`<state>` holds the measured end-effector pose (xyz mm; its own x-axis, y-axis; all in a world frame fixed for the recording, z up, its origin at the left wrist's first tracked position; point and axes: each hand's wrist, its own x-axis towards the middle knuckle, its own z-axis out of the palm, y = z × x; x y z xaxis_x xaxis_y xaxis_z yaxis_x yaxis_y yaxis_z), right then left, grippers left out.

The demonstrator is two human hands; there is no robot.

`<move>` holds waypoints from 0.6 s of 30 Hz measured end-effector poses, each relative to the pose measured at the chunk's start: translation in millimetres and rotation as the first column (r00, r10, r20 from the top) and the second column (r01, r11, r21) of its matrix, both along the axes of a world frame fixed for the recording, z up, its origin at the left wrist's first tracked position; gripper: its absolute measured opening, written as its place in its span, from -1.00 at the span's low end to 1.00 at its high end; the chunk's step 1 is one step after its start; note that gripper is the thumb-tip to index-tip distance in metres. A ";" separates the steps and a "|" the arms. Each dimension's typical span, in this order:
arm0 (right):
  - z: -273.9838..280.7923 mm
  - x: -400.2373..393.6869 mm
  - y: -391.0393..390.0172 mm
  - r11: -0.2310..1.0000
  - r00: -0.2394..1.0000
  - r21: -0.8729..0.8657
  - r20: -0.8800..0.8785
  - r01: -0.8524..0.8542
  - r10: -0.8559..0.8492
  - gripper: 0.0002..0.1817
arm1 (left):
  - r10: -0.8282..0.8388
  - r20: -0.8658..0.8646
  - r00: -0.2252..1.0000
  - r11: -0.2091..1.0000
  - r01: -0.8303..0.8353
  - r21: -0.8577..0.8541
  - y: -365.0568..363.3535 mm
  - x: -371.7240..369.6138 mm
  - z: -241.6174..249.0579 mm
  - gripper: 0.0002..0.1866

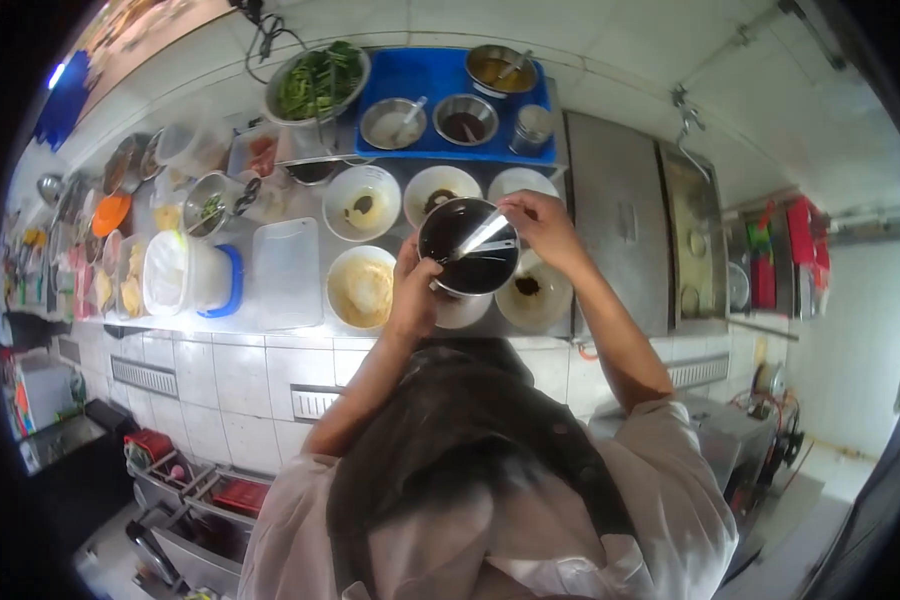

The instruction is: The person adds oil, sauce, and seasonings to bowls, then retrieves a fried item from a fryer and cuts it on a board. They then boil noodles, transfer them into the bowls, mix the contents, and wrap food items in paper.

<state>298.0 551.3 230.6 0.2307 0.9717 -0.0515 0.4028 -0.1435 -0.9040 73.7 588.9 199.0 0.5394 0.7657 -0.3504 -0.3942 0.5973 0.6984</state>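
A metal bowl of dark liquid (470,272) is held above several white bowls. My left hand (415,287) grips its left rim, the fingers wrapped round the edge. In my right hand (538,225) is the handle of a metal spoon (484,236), which slants down into the dark liquid. Beneath and around lie white bowls: one with a dark spot (378,202) at the upper left, one with pale yellowish contents (352,296) at the lower left, and another with a dark patch (547,305) at the lower right. The held bowl partly hides others.
A blue tray (385,80) at the back carries metal bowls and a jar. Left of it sits a bowl of green vegetables (315,85). A clear lid (288,270) and a white tub (178,272) stand at the left. A steel cover (618,220) lies to the right.
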 end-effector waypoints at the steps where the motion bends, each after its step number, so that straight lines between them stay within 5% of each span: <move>1: 1.2 -0.5 2.4 0.998 0.997 0.038 -0.067 0.042 -0.040 -0.77 | 0.021 0.001 1.000 0.999 -0.021 -0.026 3.0 2.3 11.2 -0.36; 4: 0.0 0.0 18.0 0.978 0.992 0.168 -0.060 0.121 -0.112 -0.61 | 0.094 -0.029 0.995 0.995 -0.095 -0.040 20.4 14.6 34.7 -0.40; 6: 25.2 -9.0 30.6 0.963 0.898 -0.026 -0.354 0.270 -0.261 -0.49 | 0.180 -0.003 0.984 0.984 -0.180 0.013 38.3 30.2 32.4 -0.45; 10: 44.6 -1.9 81.4 0.987 0.896 -0.154 -0.429 0.050 -0.113 -0.57 | 0.288 0.069 0.955 0.949 -0.294 0.115 84.7 61.2 47.9 -0.49; 12: 37.0 13.3 124.1 0.993 0.912 -0.034 -0.393 0.115 -0.119 -0.63 | 0.336 -0.010 0.942 0.923 -0.327 0.201 116.4 74.8 51.7 -0.39; 16: 46.9 55.3 205.3 0.997 0.914 -0.069 -0.402 0.022 -0.048 -0.60 | 0.290 -0.048 0.956 0.928 -0.268 0.257 181.9 95.4 55.8 -0.43; 18: 34.0 72.3 247.2 0.998 0.932 -0.057 -0.362 0.007 -0.028 -0.62 | 0.605 -0.172 0.777 0.588 -0.291 0.754 213.7 95.4 35.4 -0.51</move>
<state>370.4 798.5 264.6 0.2033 0.9611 -0.1872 0.0456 -0.2003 -0.9787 169.0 802.6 234.4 0.0008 0.9648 0.2630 -0.0911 -0.2618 0.9608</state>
